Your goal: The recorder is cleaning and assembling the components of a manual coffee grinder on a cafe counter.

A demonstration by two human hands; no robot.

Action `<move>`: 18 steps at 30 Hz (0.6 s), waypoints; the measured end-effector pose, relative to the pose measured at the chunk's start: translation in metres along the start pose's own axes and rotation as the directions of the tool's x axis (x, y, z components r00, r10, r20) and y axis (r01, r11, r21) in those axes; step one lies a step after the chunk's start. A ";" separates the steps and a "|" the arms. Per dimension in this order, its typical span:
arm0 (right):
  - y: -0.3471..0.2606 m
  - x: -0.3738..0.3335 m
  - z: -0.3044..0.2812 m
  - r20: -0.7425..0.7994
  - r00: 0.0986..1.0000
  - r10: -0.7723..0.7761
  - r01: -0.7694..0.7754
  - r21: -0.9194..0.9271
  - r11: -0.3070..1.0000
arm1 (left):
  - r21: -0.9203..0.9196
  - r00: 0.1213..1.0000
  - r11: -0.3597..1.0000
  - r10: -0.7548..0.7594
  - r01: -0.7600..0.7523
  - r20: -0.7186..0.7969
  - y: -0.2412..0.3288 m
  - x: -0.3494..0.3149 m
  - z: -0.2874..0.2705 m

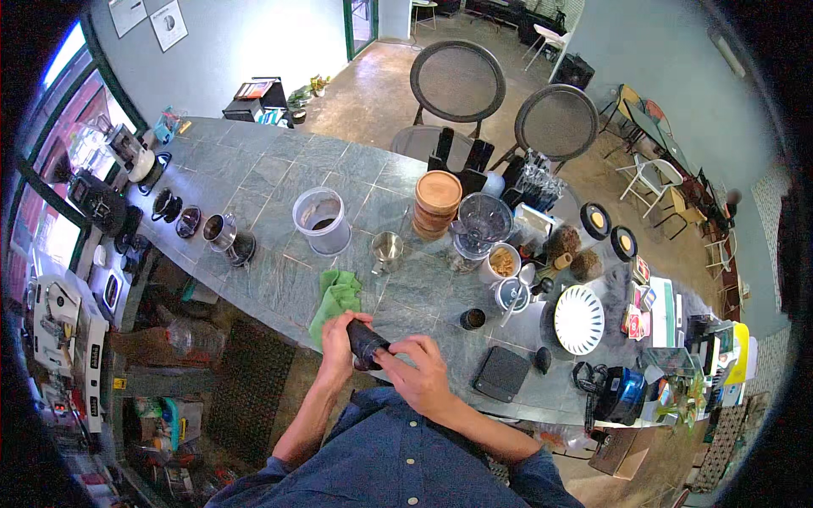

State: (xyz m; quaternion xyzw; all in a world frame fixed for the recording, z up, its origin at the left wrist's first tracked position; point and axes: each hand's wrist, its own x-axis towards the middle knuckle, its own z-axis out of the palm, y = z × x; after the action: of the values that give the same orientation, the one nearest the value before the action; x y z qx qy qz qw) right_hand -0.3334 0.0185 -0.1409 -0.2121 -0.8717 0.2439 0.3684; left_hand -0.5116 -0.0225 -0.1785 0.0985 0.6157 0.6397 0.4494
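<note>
1. Your left hand (337, 343) wraps the black cylindrical container (365, 340), tilted by the grey tiled counter's (415, 320) near edge; keep it steady.
2. Your right hand's (421, 378) fingers meet its right end, grip unclear; work gently.

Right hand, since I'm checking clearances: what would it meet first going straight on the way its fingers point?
The right hand would first meet the dark cylinder in the left hand; it seems already at the cylinder's lower end, though contact is hard to judge.
</note>
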 end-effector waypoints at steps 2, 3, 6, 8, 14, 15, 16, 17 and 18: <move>0.000 0.000 0.001 -0.009 1.000 -0.014 0.013 -0.018 1.000 | -0.032 1.000 1.000 0.000 0.000 -0.015 -0.001 0.002 0.001; 0.000 0.000 0.002 -0.015 1.000 -0.014 0.013 -0.009 1.000 | -0.062 1.000 0.998 -0.003 0.001 -0.029 -0.002 0.003 0.001; -0.003 0.003 0.000 -0.023 0.999 0.027 -0.027 0.020 0.999 | -0.038 1.000 0.999 0.025 -0.025 -0.002 -0.001 0.006 0.000; -0.007 0.007 -0.002 -0.017 0.998 0.064 -0.063 0.049 0.997 | -0.022 0.996 0.996 0.084 -0.084 -0.023 0.001 0.005 0.001; -0.004 0.007 -0.001 -0.031 0.931 0.364 -0.337 0.312 0.888 | 0.249 0.878 0.864 0.470 -0.437 -0.092 0.031 -0.007 0.018; -0.004 0.000 0.003 0.056 0.833 0.550 -0.499 0.506 0.704 | 0.294 0.833 0.812 0.547 -0.503 -0.084 0.037 -0.011 0.023; -0.006 -0.001 0.003 0.195 0.707 0.680 -0.612 0.651 0.450 | 0.294 0.830 0.812 0.550 -0.504 -0.093 0.039 -0.013 0.026; -0.006 0.001 0.000 0.202 0.711 0.674 -0.612 0.650 0.451 | 0.273 0.823 0.809 0.561 -0.521 -0.089 0.040 -0.015 0.028; -0.007 0.004 -0.004 0.302 0.606 0.736 -0.647 0.725 0.236 | 0.252 0.816 0.805 0.572 -0.538 -0.085 0.041 -0.017 0.029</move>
State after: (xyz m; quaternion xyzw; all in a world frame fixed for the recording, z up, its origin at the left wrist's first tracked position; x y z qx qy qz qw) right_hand -0.3350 0.0161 -0.1320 -0.4033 -0.4655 0.7207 0.3181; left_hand -0.5008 -0.0071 -0.1285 0.2724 0.6588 0.6781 0.1790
